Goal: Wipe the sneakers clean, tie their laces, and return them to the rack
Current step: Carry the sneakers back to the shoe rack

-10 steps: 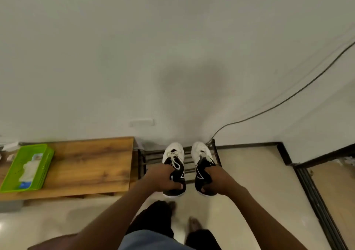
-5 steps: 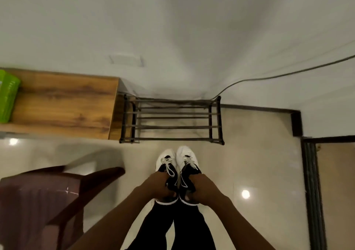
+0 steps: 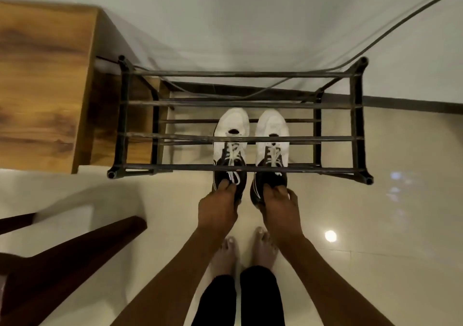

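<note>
Two low sneakers with white toes, black heels and white laces sit side by side, toes pointing at the wall, inside a black metal tube shoe rack [image 3: 175, 167]. The left sneaker [image 3: 231, 130] and the right sneaker [image 3: 271, 127] lie under the rack's top tier. Two of its upper bars cross over them, one at the lacing and one nearer the heels. Their toes lie over a bar of the lower tier, though it is unclear whether their full weight rests on it. The black heels stick out past the rack's front bar, a small gap between them.

The left hand [image 3: 216, 210] grips the heel of the left sneaker, its fingers curled over the collar, just beside a loose white lace end. The right hand [image 3: 280, 211] grips the heel of the right sneaker the same way, fingers hooked over the back edge and thumb on the outer side.

Below the hands, two bare feet [image 3: 225, 253] stand close together on the glossy cream tiled floor [image 3: 375, 225], under black trouser legs [image 3: 260, 298]. A brown wood-grain table [image 3: 45, 87] stands just beside the rack's left end. A dark brown wooden chair [image 3: 62, 258] fills the lower left corner. A thin grey cable [image 3: 400, 22] runs down the pale wall [image 3: 250, 12] and behind the rack.
</note>
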Available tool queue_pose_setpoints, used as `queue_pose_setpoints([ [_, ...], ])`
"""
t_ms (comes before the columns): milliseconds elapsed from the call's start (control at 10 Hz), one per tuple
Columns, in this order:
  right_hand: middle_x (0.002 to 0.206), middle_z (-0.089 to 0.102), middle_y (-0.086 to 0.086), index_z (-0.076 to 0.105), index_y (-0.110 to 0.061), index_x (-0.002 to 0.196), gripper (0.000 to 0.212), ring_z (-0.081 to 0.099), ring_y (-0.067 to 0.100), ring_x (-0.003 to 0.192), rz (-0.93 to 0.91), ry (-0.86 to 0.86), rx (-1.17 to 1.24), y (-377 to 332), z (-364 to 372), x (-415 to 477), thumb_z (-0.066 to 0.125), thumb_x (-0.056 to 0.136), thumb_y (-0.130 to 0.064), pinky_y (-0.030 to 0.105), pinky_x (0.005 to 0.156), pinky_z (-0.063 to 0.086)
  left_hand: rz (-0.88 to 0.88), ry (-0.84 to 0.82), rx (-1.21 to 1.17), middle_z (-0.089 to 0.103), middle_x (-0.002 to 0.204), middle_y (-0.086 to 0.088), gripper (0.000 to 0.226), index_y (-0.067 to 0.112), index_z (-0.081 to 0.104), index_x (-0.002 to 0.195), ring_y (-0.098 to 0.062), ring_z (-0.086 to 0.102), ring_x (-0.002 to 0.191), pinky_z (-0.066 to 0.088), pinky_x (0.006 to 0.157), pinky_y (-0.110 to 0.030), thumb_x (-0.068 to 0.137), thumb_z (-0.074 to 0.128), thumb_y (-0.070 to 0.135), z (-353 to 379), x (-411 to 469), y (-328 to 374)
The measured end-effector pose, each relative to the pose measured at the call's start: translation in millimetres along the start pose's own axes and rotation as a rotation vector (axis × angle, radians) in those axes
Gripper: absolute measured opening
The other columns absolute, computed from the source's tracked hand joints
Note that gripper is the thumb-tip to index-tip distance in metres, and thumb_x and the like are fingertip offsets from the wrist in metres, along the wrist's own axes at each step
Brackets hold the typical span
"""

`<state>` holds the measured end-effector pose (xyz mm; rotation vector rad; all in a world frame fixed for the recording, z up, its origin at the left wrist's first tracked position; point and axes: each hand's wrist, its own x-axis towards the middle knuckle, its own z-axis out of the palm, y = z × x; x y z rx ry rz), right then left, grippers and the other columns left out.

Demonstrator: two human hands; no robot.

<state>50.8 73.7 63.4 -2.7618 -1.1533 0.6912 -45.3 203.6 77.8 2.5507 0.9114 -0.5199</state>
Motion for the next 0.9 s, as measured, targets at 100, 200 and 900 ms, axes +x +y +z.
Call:
queue_pose_setpoints([
  [100, 0.115, 0.068, 0.011, 0.060, -0.009, 0.124, 0.054, 0.060, 0.028, 0.113, -0.035, 0.099, -0.015, 8, 17, 30, 0.077, 0.073, -0.016, 0.046, 0.096, 0.046, 0.028, 0.056, 0.002, 0.071, 0.106, -0.003, 0.035, 0.019, 0.068, 0.117, -0.028, 0.066, 0.061, 0.043, 0.047, -0.029, 0.083, 0.075, 0.027, 18, 29, -9],
  [200, 0.131, 0.061, 0.011, 0.051, -0.011, 0.137, 0.066, 0.055, 0.030, 0.124, -0.060, 0.119, -0.028, 13, 32, 57, 0.076, 0.077, -0.018, 0.049, 0.103, 0.043, 0.005, 0.138, -0.065, 0.072, 0.085, -0.005, 0.036, 0.014, 0.070, 0.106, -0.029, 0.065, 0.054, 0.044, 0.043, -0.028, 0.074, 0.085, 0.022, 30, 54, -15],
  [900, 0.143, 0.048, 0.020, 0.043, 0.000, 0.141, 0.089, 0.038, 0.038, 0.138, -0.136, -0.001, -0.216, 3, 19, 35, 0.085, 0.065, -0.018, 0.054, 0.108, 0.038, 0.024, -0.069, 0.132, 0.026, 0.156, -0.015, 0.078, 0.014, 0.021, 0.153, -0.029, 0.057, 0.109, 0.052, 0.079, -0.039, 0.089, 0.065, 0.017, 18, 22, -6],
])
